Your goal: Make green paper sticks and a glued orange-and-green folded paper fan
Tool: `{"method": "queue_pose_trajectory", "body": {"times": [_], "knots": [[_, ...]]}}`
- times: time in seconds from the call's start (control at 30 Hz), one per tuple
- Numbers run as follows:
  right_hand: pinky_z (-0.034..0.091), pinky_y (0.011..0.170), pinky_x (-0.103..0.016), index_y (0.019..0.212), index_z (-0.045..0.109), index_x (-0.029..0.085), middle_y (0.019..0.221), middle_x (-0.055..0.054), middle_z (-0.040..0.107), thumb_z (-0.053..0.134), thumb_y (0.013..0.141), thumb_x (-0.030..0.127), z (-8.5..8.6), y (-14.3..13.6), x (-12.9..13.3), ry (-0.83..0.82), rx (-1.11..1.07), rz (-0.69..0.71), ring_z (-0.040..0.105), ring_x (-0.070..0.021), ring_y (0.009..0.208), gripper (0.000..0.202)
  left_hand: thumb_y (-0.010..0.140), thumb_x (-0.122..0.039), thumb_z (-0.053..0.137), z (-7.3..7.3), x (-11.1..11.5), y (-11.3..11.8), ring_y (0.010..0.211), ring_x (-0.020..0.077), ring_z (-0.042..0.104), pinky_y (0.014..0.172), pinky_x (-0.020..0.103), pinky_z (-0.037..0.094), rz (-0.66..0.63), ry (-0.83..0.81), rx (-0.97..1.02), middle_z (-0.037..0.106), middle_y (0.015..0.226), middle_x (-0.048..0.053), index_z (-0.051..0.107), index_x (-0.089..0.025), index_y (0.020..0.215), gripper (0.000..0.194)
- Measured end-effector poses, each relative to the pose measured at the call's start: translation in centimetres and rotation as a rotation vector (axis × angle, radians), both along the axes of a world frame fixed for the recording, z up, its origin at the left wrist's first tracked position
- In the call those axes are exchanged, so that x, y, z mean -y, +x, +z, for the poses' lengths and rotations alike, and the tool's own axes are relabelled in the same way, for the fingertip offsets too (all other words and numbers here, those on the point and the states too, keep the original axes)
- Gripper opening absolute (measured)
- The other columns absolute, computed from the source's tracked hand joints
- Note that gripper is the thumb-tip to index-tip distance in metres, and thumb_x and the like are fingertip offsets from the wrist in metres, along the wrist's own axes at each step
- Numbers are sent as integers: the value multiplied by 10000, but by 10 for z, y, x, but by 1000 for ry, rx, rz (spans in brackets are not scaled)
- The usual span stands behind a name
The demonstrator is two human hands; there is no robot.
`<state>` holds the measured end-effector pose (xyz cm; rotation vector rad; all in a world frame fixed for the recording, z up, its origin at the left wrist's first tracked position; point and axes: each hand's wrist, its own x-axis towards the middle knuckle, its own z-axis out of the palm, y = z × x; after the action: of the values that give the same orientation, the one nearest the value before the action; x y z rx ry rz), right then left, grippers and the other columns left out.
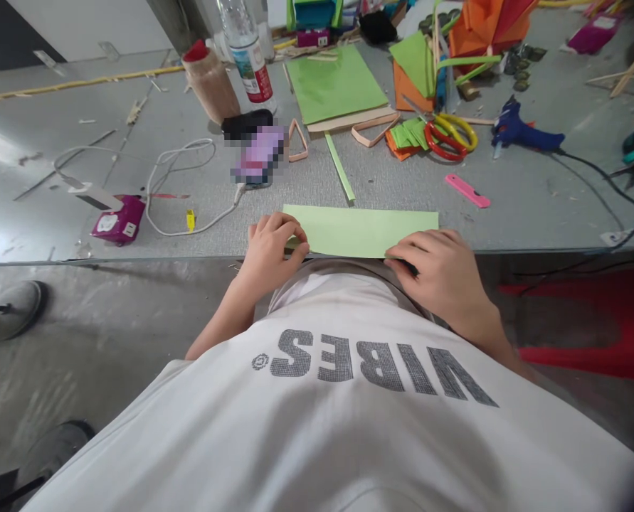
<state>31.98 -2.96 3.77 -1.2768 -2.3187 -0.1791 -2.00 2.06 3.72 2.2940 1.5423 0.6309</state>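
Note:
A light green strip of paper (359, 231) lies along the front edge of the table, its long side towards me. At its near left corner, my left hand (275, 249) pinches the edge between thumb and fingers. My right hand (437, 270) grips the same near edge further right, thumb below and fingers on top. Just beyond the sheet lies a narrow green paper strip (340, 169). A pink utility knife (467, 190) rests on the table past my right hand.
Beyond are a green paper stack (335, 82), red and yellow scissors (450, 136), a blue glue gun (524, 129), a phone (260, 153) on a white cable, a plastic bottle (250, 60) and a red-capped bottle (210, 82). A purple box (119, 220) stands left. A red stool (588, 320) is below right.

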Motion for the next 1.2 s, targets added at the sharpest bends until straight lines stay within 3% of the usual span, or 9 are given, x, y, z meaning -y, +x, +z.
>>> {"method": "queue_pose_trajectory", "body": {"times": [0.17, 0.3, 0.4, 0.53, 0.63, 0.8, 0.97, 1.07, 1.2], "knots": [[503, 903, -434, 1015, 798, 234, 1031, -60, 851, 632, 1082, 51, -9, 0, -10, 53, 7, 85, 780, -258, 980, 256, 1104, -494, 755, 5, -3, -13, 1359, 351, 710, 1232, 641, 375, -174, 8, 7, 828, 1408, 105, 799, -276, 1182, 235], [567, 899, -442, 1054, 777, 261, 1064, -60, 877, 653, 1034, 68, -18, 17, -21, 149, -240, 74, 833, -270, 981, 230, 905, -838, 905, 13, -16, -45, 1534, 405, 675, 1372, 674, 358, -390, -1, 141, 772, 1597, 141, 801, -319, 1411, 732], [619, 875, -465, 1024, 758, 292, 1012, -61, 872, 693, 1022, 170, -21, 28, -27, 199, -448, 44, 852, -294, 951, 139, 846, -889, 920, 20, -24, -59, 1632, 392, 647, 1400, 604, 466, -516, -153, 229, 708, 1709, 155, 706, -370, 1626, 961], [664, 862, -513, 1007, 743, 333, 1015, -72, 857, 706, 1026, 286, -22, 23, -32, 150, -651, 36, 835, -312, 933, 63, 1050, -689, 821, 18, -29, -41, 1744, 390, 552, 1469, 651, 400, -475, -123, 119, 581, 1857, 155, 612, -409, 1753, 785], [667, 871, -533, 991, 727, 329, 1018, -94, 840, 680, 1059, 398, -24, 10, -36, 74, -735, 31, 820, -316, 938, 108, 1011, -651, 884, 10, -30, -16, 1785, 424, 498, 1465, 675, 416, -542, -122, 146, 499, 1919, 162, 569, -419, 1794, 876], [660, 944, -574, 973, 702, 314, 1066, -133, 817, 675, 1074, 572, -28, -13, -43, -67, -862, 83, 804, -336, 995, 278, 1160, -412, 709, -2, -26, 18, 1716, 333, 595, 1407, 581, 513, -631, 23, 246, 553, 1877, 141, 717, -390, 1632, 472], [670, 939, -532, 998, 673, 318, 1191, -121, 813, 755, 1076, 576, -27, -34, -44, -201, -1048, 247, 810, -314, 1086, 282, 1057, -86, 664, -12, -20, 40, 1851, 387, 390, 1431, 713, 378, -608, 230, -42, 436, 1952, 185, 607, -345, 1724, 718], [673, 998, -563, 1006, 629, 323, 1260, -86, 817, 813, 1036, 577, -30, -43, -46, -337, -1208, 296, 806, -321, 1187, 315, 1088, -125, 658, -20, -18, 49, 1854, 379, 384, 1442, 733, 328, -490, 352, -80, 424, 1956, 206, 617, -325, 1694, 640], [644, 1028, -642, 1027, 606, 348, 1334, -19, 843, 757, 1043, 603, -36, -53, -55, -454, -1358, 402, 784, -346, 1231, 297, 1164, -317, 631, -26, -18, 53, 1759, 338, 540, 1414, 715, 384, -377, 367, -66, 607, 1849, 140, 740, -376, 1515, 372]]}}
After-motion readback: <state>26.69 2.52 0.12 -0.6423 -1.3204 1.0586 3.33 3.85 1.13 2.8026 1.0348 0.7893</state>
